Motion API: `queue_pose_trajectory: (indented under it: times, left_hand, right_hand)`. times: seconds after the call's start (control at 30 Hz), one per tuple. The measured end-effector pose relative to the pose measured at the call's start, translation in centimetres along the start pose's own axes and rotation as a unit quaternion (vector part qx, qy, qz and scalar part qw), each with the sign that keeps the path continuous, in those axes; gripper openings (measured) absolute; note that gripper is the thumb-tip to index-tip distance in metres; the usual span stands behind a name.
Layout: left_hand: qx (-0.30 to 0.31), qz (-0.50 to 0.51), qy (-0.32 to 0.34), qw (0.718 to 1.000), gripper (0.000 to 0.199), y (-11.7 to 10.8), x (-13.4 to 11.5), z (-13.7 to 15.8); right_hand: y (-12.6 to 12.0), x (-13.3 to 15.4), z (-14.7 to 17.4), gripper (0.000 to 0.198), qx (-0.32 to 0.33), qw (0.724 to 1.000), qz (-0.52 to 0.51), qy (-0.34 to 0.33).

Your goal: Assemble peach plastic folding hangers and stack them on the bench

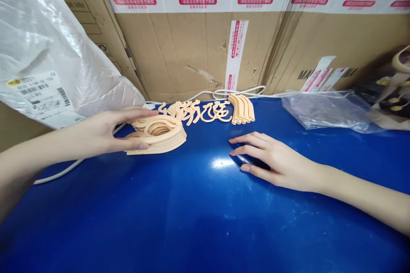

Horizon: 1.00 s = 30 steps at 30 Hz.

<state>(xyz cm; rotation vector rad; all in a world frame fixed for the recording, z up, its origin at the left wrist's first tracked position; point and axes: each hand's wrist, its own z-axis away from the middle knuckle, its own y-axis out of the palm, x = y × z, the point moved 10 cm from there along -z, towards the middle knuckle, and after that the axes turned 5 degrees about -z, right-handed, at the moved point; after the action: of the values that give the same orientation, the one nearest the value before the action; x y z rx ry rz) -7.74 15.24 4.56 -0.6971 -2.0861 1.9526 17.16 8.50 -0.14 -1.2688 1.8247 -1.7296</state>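
My left hand (105, 134) is closed around a stack of curved beige pieces (160, 138), which look like plastic hanger bodies. Its thumb presses the near side and its fingers reach over the far side. Right of the middle, my right hand (269, 160) is held just over or on the blue table (205, 213), fingers spread, holding nothing. Behind the stack lies a row of small beige hooks (192, 111). At the row's right end sits a bundle of curved beige arms (241, 108), beyond the fingertips of my right hand.
Large cardboard boxes (179, 47) stand along the back edge. A white plastic bag with a label (48, 64) leans at the left. A white cable (60, 175) runs along the left and back. Clear plastic wrapping (326, 111) lies back right, beside a dark bag (390, 94).
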Motion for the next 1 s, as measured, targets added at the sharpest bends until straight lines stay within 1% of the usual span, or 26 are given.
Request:
queue_pose_trajectory:
  times: [0.13,0.3,0.5,0.73,0.87,0.93,1.0]
  left_hand:
    - [0.001,0.019,-0.019,1.0,0.059,0.2,0.0,0.0]
    - [0.001,0.028,-0.007,1.0,0.06,0.3,-0.9,-0.1]
    - [0.008,0.027,-0.022,0.999,0.058,0.3,-0.6,0.0]
    - [0.015,0.01,-0.015,1.0,0.058,0.5,-0.9,0.1]
    - [0.016,0.028,-0.021,0.999,0.059,0.5,-0.8,-0.1]
    - [0.026,0.032,-0.024,0.999,0.064,0.8,-0.2,-0.2]
    - [0.043,0.028,-0.022,0.998,0.077,1.4,0.7,-0.4]
  right_hand:
    - [-0.1,0.2,0.1,0.028,-0.006,1.0,0.0,-0.01]
    - [0.0,0.1,0.1,0.028,-0.002,1.0,0.005,-0.011]
    - [0.2,0.1,0.1,0.029,0.009,1.0,0.01,-0.004]
    - [0.2,0.1,0.1,0.028,0.009,1.0,0.01,-0.005]
    - [0.2,0.0,0.1,0.028,0.01,1.0,0.013,-0.004]
    - [0.3,0.0,0.1,0.028,0.012,1.0,0.014,-0.002]
    - [0.3,0.0,0.0,0.028,0.012,1.0,0.016,-0.001]
